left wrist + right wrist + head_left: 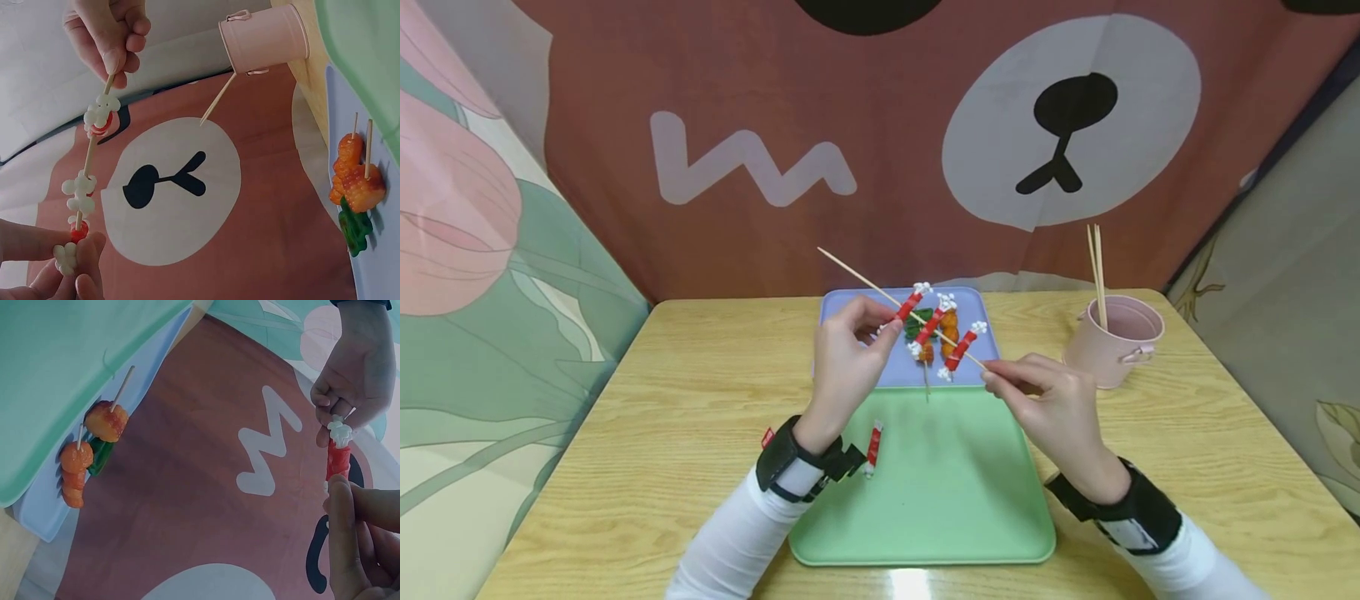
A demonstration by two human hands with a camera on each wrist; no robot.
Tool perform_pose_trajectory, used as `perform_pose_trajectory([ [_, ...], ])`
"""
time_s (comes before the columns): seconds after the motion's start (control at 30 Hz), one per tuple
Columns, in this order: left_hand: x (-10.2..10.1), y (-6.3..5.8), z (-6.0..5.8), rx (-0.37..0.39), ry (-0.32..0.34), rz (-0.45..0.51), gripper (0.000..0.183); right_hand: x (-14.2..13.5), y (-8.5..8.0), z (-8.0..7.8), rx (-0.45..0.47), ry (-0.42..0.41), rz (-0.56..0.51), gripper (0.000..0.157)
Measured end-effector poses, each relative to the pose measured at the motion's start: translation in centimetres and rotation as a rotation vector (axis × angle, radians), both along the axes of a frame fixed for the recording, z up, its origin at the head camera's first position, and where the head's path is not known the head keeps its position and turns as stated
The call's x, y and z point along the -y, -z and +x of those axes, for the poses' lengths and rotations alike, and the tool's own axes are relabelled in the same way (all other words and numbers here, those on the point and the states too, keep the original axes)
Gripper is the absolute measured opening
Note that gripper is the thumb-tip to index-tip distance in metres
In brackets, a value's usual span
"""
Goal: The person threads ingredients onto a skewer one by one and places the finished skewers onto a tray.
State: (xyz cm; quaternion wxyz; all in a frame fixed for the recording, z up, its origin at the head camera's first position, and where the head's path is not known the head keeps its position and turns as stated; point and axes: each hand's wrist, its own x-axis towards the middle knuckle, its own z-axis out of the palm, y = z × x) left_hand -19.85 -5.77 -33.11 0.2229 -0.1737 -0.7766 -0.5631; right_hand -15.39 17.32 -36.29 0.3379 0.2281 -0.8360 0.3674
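My left hand (852,354) pinches a red piece with white knobby ends (910,305), which is threaded on a wooden skewer (857,273). The skewer slants down to the right, its upper left end sticking out past that hand. Between the hands, a middle red piece (929,326) and a lower red piece (962,351) sit crosswise on it. My right hand (1052,400) pinches the skewer's lower right end between thumb and fingers. In the left wrist view, white knobs (79,192) of the middle piece face the camera.
Behind the hands, a lavender tray (966,300) holds skewered orange food pieces (950,333) and green leafy pieces (917,323). A green tray (955,483) lies in front, bearing one loose red piece (873,448). At right, a pink bucket (1108,354) contains several skewers (1099,275).
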Motion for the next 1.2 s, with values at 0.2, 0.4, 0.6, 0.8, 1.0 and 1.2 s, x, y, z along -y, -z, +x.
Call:
perform_pose_trajectory([
  [0.2, 0.1, 0.0, -0.2, 0.002, 0.013, -0.019, 0.007, 0.0, -0.1, -0.1, 0.004, 0.0, -0.011, 0.018],
  [0.4, 0.8, 0.2, -0.3, 0.06, -0.012, -0.169, 0.019, -0.6, 0.1, -0.3, 0.007, 0.007, -0.029, 0.016],
  [0.6, 1.3, 1.7, -0.2, 0.152, 0.005, -0.352, 0.022, -1.8, 0.8, -0.2, 0.031, 0.039, -0.007, 0.017],
  [0.8, 1.9, 2.7, 0.2, 0.168, 0.008, -0.444, 0.019, -2.9, 1.2, 0.5, 0.083, 0.081, 0.013, 0.017],
  [1.0, 2.3, 4.3, 0.4, 0.224, 0.052, -0.631, 0.017, -4.2, 1.5, 1.0, 0.059, 0.153, 0.062, 0.016],
  [1.2, 2.0, 5.7, 1.0, 0.353, 0.096, -0.925, 0.025, -5.1, 1.9, 1.3, 0.057, 0.202, 0.086, 0.015],
])
